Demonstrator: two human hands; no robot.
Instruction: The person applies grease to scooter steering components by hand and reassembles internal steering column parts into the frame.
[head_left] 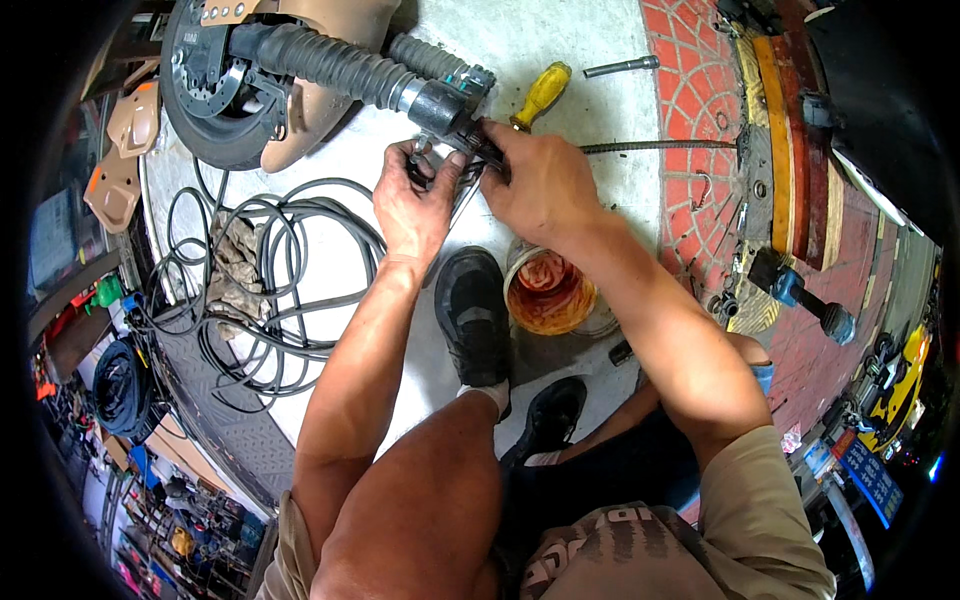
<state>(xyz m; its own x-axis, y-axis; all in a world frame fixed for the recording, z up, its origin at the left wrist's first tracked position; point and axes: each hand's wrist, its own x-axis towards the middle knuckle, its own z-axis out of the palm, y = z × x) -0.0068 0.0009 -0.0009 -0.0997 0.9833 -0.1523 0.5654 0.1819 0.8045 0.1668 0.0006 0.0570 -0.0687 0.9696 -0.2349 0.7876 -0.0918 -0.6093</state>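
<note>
- Lying at the far left are tan moulded plastic panels [133, 120], beside a black rubber tyre [225, 150] whose wheel carries a grey perforated brake disc [212, 92].
- Below the tyre, loose loops of thin black cable [290, 262] spread across a crumpled brownish-grey cloth [235, 262] on the pale concrete floor [615, 205].
- Stretching from the wheel toward the upper middle is a two-legged fork with ribbed black rubber sleeves [320, 62]; it ends in a black metal collar [438, 106] just above the hands. The fork looks heavy and stiff, its sleeves soft and likely to give under a squeeze, so the rigid collar seems the firmer hold. Bare metal there may be slippery if greasy.
- At that end, the left hand [412, 205] grasps a small dark metal part between thumb and curled fingers.
- Opposite it, the right hand [545, 185] bends inward against the same end; its fingertips are partly hidden, so I cannot tell whether it grips anything.
- Just beyond the right hand lies a yellow-handled screwdriver [543, 92]; below its wrist stands a round tub smeared inside with reddish-brown grease [560, 318].
- Farther right lie a dark metal tube [620, 67], a ribbed steel rod [655, 147] and a blue-and-black power tool [800, 296].
</note>
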